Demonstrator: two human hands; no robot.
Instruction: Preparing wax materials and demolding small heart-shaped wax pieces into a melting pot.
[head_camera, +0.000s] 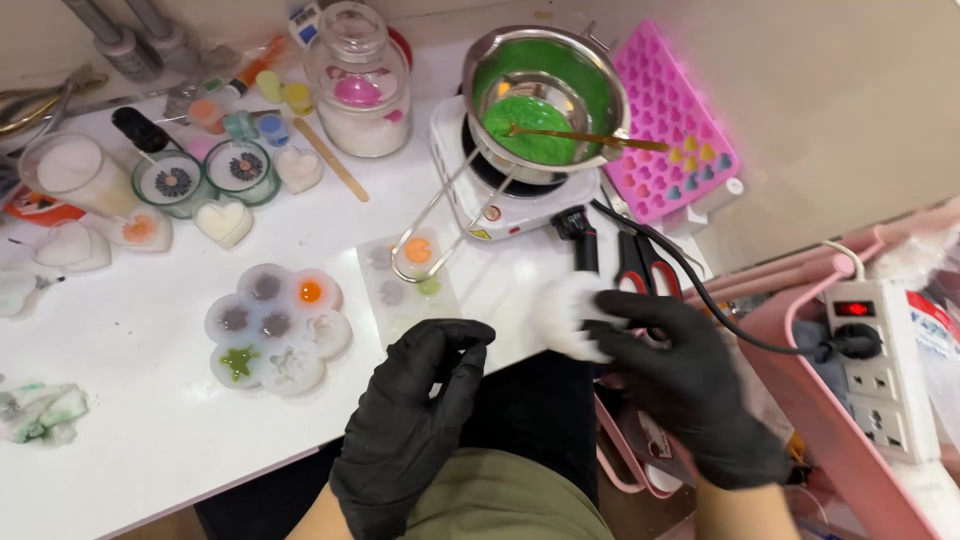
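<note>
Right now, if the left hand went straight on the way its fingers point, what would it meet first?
Probably the clear rectangular mould with small coloured pieces, lying on the white table just beyond the curled left hand. Depth is unclear, so the hand might pass above it.

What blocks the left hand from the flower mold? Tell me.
Nothing visible. The left hand hangs over the table edge; only bare tabletop lies between it and the flower mold. The right hand touches a white wad.
</note>
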